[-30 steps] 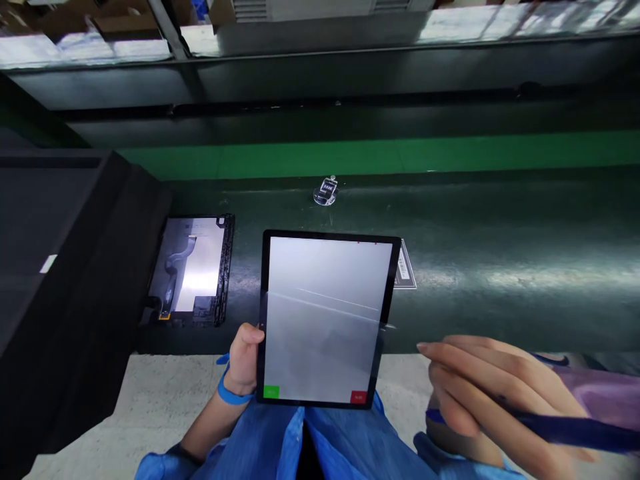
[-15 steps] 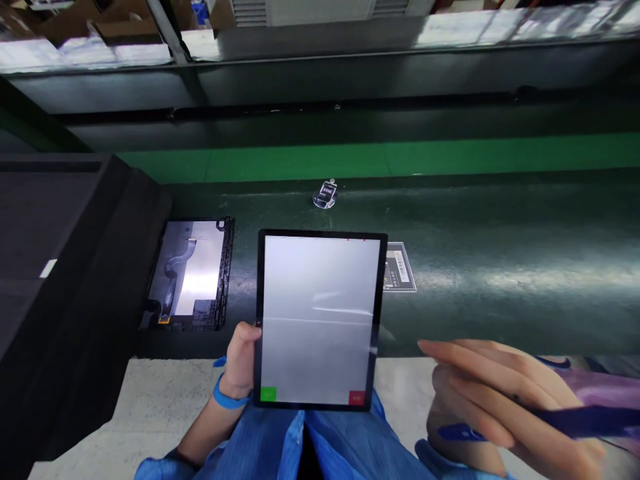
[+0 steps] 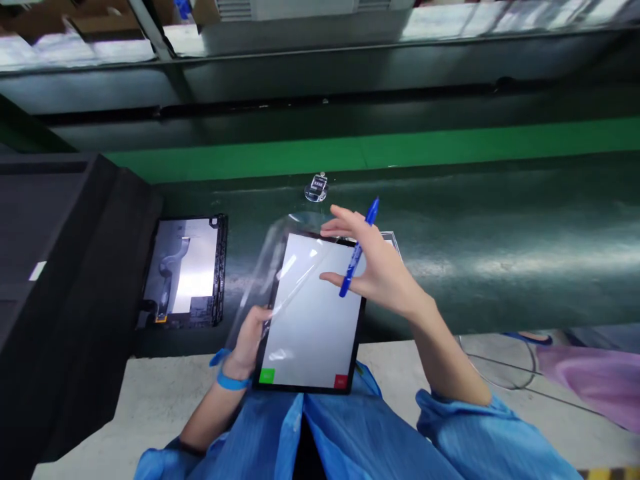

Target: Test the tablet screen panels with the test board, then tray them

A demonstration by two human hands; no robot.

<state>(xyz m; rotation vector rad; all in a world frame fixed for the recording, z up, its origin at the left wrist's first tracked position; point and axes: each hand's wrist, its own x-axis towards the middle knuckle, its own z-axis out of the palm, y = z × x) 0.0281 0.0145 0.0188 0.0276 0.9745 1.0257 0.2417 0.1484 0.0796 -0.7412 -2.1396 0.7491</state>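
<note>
Head view: left hand (image 3: pixel 249 343) gripping tablet (image 3: pixel 313 317) over the lap at its lower-left edge. Right hand (image 3: pixel 383 270), pen (image 3: pixel 358 248) tucked between fingers, is pinching clear film (image 3: pixel 270 267) at the top edge. Best peeling slow and flat, tablet steady.

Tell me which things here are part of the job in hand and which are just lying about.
In hand: tablet in left hand; clear film lifting off it; blue pen in right hand.
Lying about: opened panel, small counter, label card.
</note>
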